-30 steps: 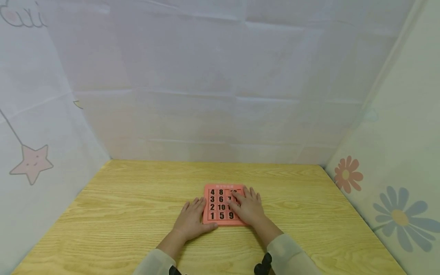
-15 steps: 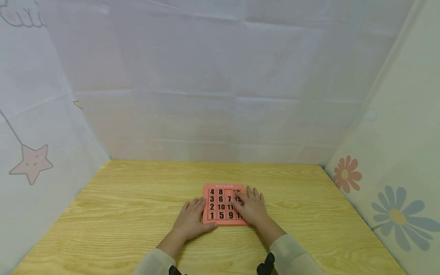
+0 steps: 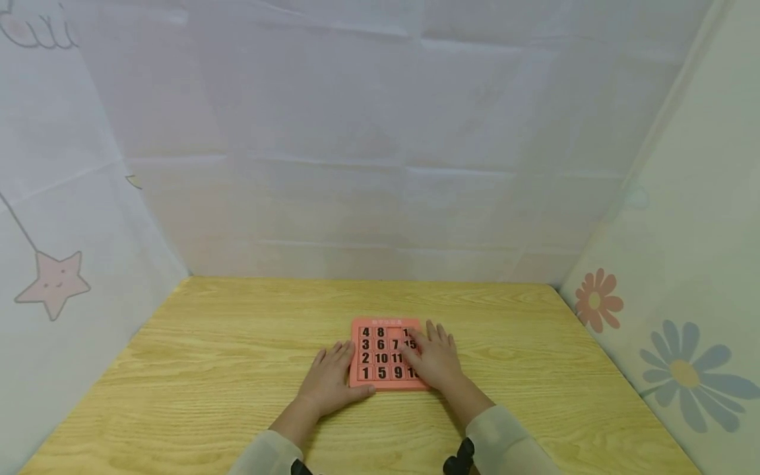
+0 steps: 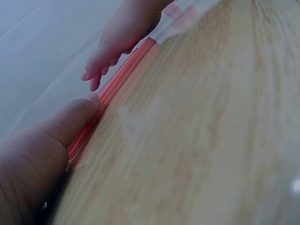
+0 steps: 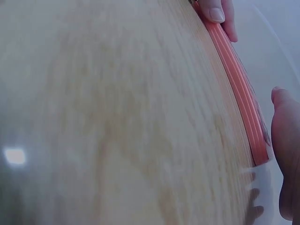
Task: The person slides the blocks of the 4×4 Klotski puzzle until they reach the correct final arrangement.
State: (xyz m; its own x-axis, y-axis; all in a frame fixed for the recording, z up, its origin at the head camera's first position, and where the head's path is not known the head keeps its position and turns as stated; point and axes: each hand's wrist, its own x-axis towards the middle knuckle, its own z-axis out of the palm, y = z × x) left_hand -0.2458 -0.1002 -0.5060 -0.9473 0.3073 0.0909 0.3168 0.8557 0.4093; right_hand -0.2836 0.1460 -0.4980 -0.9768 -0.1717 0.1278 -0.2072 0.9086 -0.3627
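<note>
A pink number sliding puzzle (image 3: 373, 322) lies flat on the table in the head view, its tiles in rows with a gap in the top row, right of the 8. My left hand (image 3: 329, 381) rests at its near left corner, fingers straight along the left side and thumb at the front edge. In the left wrist view the left thumb (image 4: 77, 115) touches the pink rim. My right hand (image 3: 438, 359) lies over the puzzle's right side, index fingertip on the top right tile and thumb over the tiles lower down. The palm hides part of the right column.
The wood-grain table (image 3: 237, 343) stretches around the puzzle on all sides. A pale cloth wall (image 3: 356, 165) rises behind it, with printed cloth (image 3: 677, 251) at the right and more at the left.
My right hand has shifted slightly right, and the top right tile has slid right, baring the gap beside the 8. The left hand has stayed in place.
</note>
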